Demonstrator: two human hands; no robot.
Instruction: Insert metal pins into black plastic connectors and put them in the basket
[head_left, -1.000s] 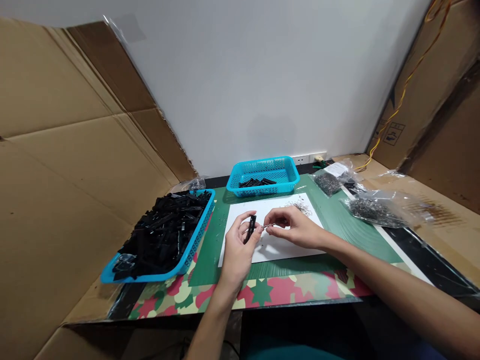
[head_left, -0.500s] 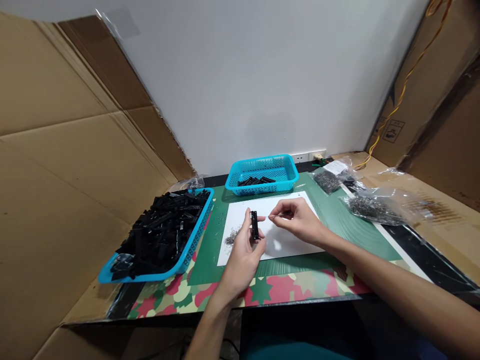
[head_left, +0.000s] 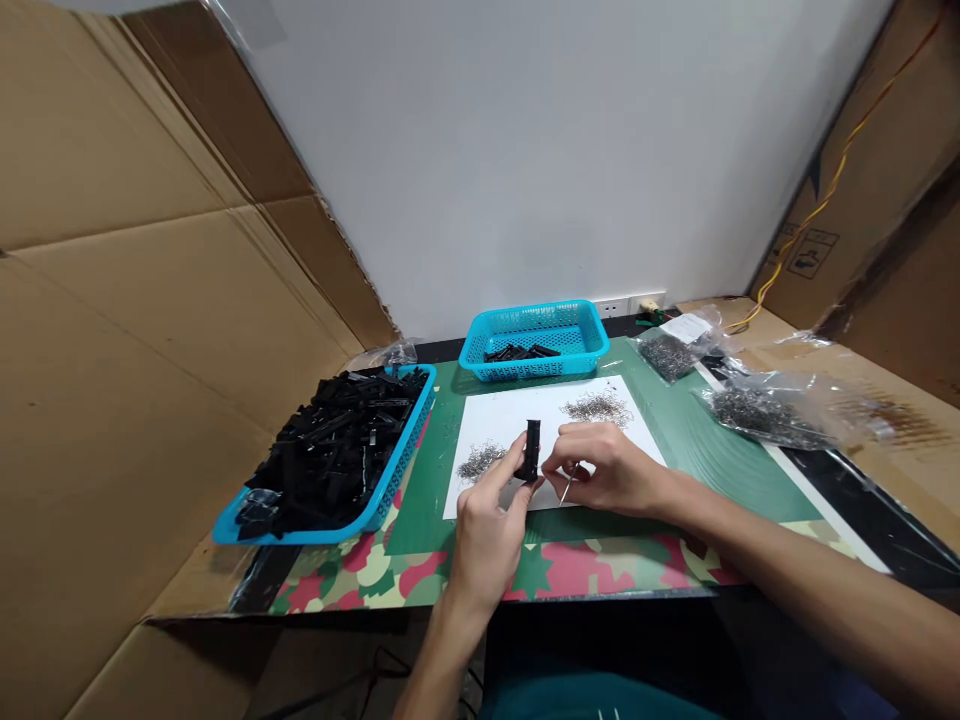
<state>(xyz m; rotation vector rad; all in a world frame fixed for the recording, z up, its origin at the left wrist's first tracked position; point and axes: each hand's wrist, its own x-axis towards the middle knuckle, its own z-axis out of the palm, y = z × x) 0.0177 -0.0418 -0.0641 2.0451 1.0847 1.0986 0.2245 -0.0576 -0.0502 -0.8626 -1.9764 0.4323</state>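
Both hands meet at the middle of the frame, low over the white sheet (head_left: pixel 517 415). Left hand (head_left: pixel 491 515) pinches a small black clip (head_left: pixel 532 452) upright between thumb and fingertips, so that one's closed on it. Right hand (head_left: pixel 604 472) is curled just beside the clip, fingers pinched on a thin metal pin (head_left: pixel 566 490) that pokes out downward. The two hands are nearly touching at the clip.

Around them: two little heaps of tiny metal bits on the sheet, one left heap (head_left: pixel 480 461) right next to the left thumb, one far heap (head_left: pixel 598 407) just behind the right hand. Left of the frame sits a blue tray (head_left: pixel 397 470) piled with black parts (head_left: pixel 337 445). Behind the sheet, center, a blue basket (head_left: pixel 536 345) with a few more black pieces in it. Off to the right, two clear bags of metal bits, a small bag (head_left: pixel 671 350) and a bigger bag (head_left: pixel 780 412), both well apart from the hands. Nothing sits between the hands and the heaps.

Surface-wise, the sheet lies on a green mat (head_left: pixel 697 440), which sits on a camo-pattern cover (head_left: pixel 615 570) along the near edge of the desk. Cardboard (head_left: pixel 150 300) walls off the left side and more stands at upper right, with a yellow cable (head_left: pixel 840 165) running down it. White wall behind, with an outlet strip (head_left: pixel 626 302) at its base.
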